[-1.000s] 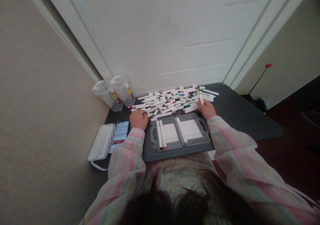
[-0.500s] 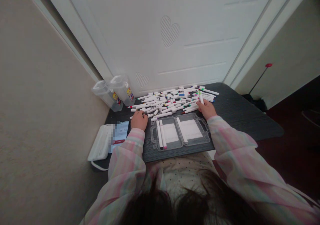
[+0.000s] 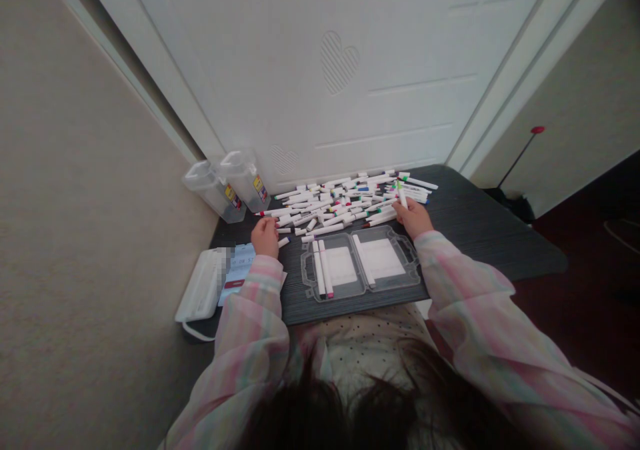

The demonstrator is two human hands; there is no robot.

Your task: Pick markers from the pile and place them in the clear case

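Observation:
My right hand [image 3: 414, 219] is closed around a white marker [image 3: 403, 195] with a light green end, held upright at the right side of the marker pile [image 3: 340, 203]. At the pile's left edge, my left hand [image 3: 265, 237] has its fingers curled together. A white marker with a dark blue end [image 3: 285, 242] pokes out from beneath this hand and appears gripped in it. Between my hands lies an opened clear plastic case [image 3: 361, 289]. Its left half holds two markers [image 3: 323, 270], one dark-ended and one pink-ended; its right half holds a grey-ended marker [image 3: 364, 261].
Two clear plastic containers [image 3: 215, 190] stand at the table's back left by the wall. A white case [image 3: 200, 287] and a lit phone [image 3: 237, 270] lie at the left edge. Behind the dark table [image 3: 480, 237] rises a white door [image 3: 400, 57].
My left hand has moved left and slightly toward me, uncovering markers at the pile's edge; a blue-ended marker now shows beside it. My right hand and its marker have stayed in place.

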